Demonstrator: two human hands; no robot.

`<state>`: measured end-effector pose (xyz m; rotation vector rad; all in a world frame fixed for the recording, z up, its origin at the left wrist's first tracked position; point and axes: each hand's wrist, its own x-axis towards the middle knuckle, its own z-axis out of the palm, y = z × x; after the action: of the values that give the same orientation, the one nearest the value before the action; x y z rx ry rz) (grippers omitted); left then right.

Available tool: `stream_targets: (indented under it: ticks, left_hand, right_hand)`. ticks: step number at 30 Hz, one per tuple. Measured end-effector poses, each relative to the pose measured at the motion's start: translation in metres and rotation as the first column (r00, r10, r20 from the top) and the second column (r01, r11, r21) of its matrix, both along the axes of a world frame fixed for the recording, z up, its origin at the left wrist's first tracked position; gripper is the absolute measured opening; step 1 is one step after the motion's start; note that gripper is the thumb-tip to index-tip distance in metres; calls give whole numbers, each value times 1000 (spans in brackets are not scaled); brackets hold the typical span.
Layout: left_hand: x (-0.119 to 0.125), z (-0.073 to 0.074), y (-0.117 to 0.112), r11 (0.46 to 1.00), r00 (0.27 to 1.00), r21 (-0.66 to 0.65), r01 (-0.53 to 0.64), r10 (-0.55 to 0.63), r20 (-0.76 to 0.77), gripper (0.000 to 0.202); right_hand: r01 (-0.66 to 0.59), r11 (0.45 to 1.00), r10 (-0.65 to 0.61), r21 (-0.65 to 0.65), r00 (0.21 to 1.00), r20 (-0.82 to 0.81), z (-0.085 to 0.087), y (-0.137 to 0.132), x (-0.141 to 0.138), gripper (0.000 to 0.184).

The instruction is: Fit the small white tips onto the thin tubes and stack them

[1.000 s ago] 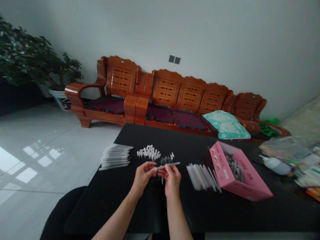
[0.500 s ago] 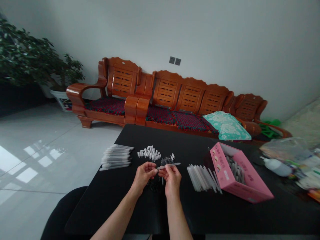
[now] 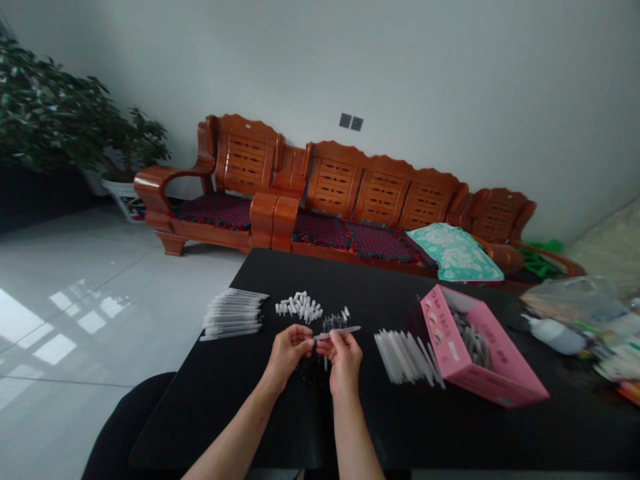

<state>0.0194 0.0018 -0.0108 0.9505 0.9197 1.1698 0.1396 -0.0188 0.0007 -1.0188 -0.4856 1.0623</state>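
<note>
A slim whitish pen barrel (image 3: 353, 329) is held nearly level above the black table, its tapered end pointing right. My right hand (image 3: 344, 360) grips it around the middle between thumb and fingers. At its left end, the thumb and forefinger of my left hand (image 3: 287, 353) are pinched together; any small part between them is too small to make out. Just beyond my hands lie small dark-and-clear pen tips (image 3: 336, 321) and a heap of short white caps (image 3: 300, 306). Small black pieces (image 3: 306, 371) sit partly hidden beneath my hands.
Finished-looking pens (image 3: 234, 313) lie in a row at left. More whitish barrels (image 3: 406, 357) are at right, beside a pink box (image 3: 493, 373) holding grey-white barrels. A white bottle (image 3: 556, 335) and plastic bags (image 3: 570, 300) crowd the far right. A wooden sofa (image 3: 275, 217) stands behind the table (image 3: 390, 427).
</note>
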Motion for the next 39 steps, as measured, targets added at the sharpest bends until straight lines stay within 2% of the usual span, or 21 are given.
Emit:
stream_targets:
  ticks: [8, 13, 20, 23, 26, 29, 33, 35, 39]
  left_hand:
    - [0, 2, -1, 1000, 1000, 4, -10, 10, 10, 31]
    - [-2, 3, 1, 998, 998, 31, -51, 49, 40, 47]
    - [-1, 1, -2, 1000, 1000, 17, 21, -20, -19, 40]
    - [0, 5, -2, 1000, 1000, 29, 2, -3, 15, 40]
    - [0, 7, -1, 999, 999, 48, -26, 24, 48, 49]
    - [0, 3, 0, 998, 998, 27, -49, 47, 46, 50]
    - [1, -4, 0, 1000, 1000, -7, 17, -17, 3, 46]
    - [1, -4, 0, 999, 999, 8, 35, -35, -1, 43]
    - [0, -1, -1, 999, 999, 51, 2, -4, 37, 44]
  right_hand:
    - [-9, 1000, 9, -3, 1000, 25, 1, -2, -1, 31]
    - [-3, 1000, 3, -8, 1000, 11, 0, -2, 0, 33]
    - [-18, 1000, 18, 6, 1000, 22, 0, -3, -1, 33]
    - [-15, 1000, 14, 6, 1000, 20, -1, -3, -1, 34]
    - [-10, 1000, 10, 9, 1000, 20, -2, -3, -1, 34]
    - [-7, 1000, 7, 8, 1000, 17, -2, -3, 0, 35]
    - [-7, 1000, 7, 1, 1000, 28, -1, -2, 0, 34]
    - [-8, 1000, 8, 0, 1000, 30, -2, -3, -1, 34]
    - [-5, 1000, 5, 1, 1000, 24, -2, -4, 0, 34]
